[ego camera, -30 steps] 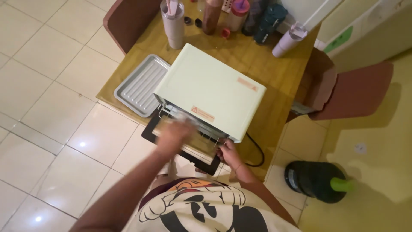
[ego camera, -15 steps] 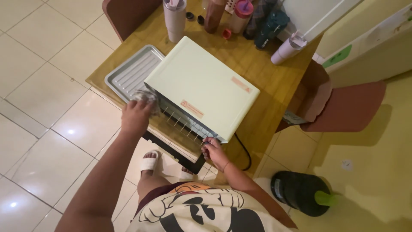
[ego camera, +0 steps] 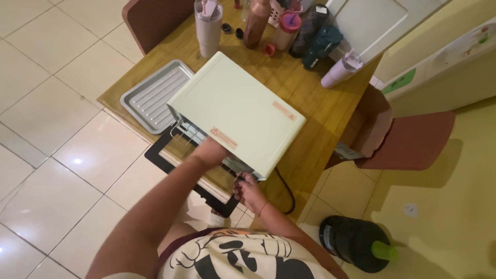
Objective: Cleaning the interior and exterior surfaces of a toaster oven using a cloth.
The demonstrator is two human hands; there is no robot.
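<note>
Two pale orange rectangular warning labels sit on the mint toaster oven (ego camera: 235, 111): one label (ego camera: 223, 138) just above the left hand (ego camera: 209, 151), the other label (ego camera: 283, 110) further right.

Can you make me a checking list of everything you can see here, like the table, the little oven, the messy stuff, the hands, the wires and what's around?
Surface: wooden table, oven near its front edge.
Job's things: pale green toaster oven, its black-framed glass door hanging open; wire rack showing inside; grey ridged tray beside it on the table.
Clutter: tumblers and bottles crowded at the far end of the table.
Hands: left hand reaching into the oven opening; right hand at the door's right corner. What they grip cannot be told.
Cables: black cord looping off the table edge.
Surroundings: tiled floor, brown chairs, dark water jug on the floor.
</note>
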